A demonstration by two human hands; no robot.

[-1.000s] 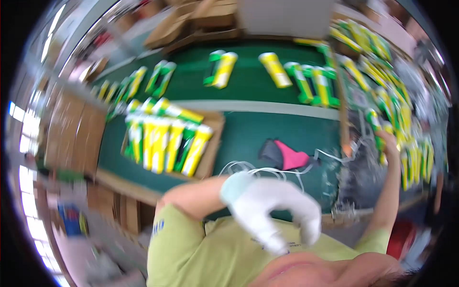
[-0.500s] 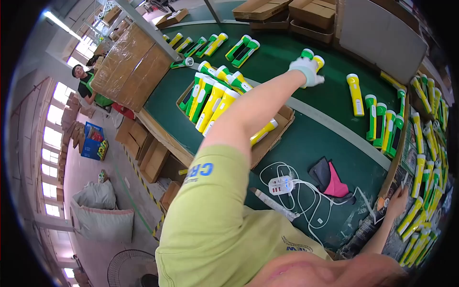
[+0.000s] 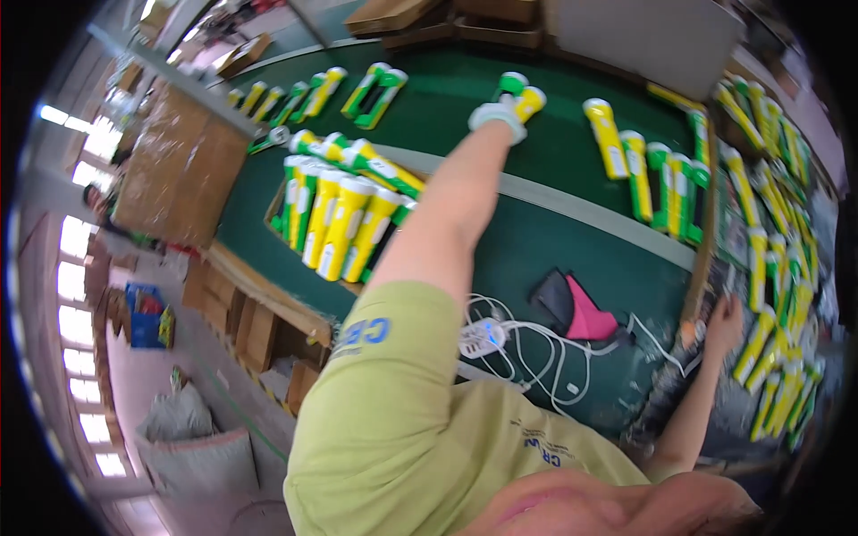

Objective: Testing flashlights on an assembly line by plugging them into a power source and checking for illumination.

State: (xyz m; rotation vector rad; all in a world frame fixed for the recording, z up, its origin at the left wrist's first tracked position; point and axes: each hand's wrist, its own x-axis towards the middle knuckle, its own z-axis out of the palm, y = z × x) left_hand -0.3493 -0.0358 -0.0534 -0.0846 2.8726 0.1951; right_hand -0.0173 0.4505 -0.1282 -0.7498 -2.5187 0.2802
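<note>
My left arm reaches out over the green belt, its hand in a white glove. The fingers appear closed around a green flashlight and a yellow flashlight side by side; the grip is partly hidden behind the wrist. At the right, my bare right hand is by the edge of a cardboard-sided bin, fingers bent around a small greyish thing too blurred to name. Beside it lie many yellow and green flashlights in a heap. Under my left arm, a carton holds packed flashlights.
More flashlights lie on the belt to the right, others at the far left. A white charging hub with cables and a pink and grey cloth sit on the near table. Cardboard trays are stacked at the back.
The view has swung, shifting the scene leftward. My left hand's spread thumb no longer shows, and its fingers have drawn in at the two flashlights. My right hand stays by the bin edge.
</note>
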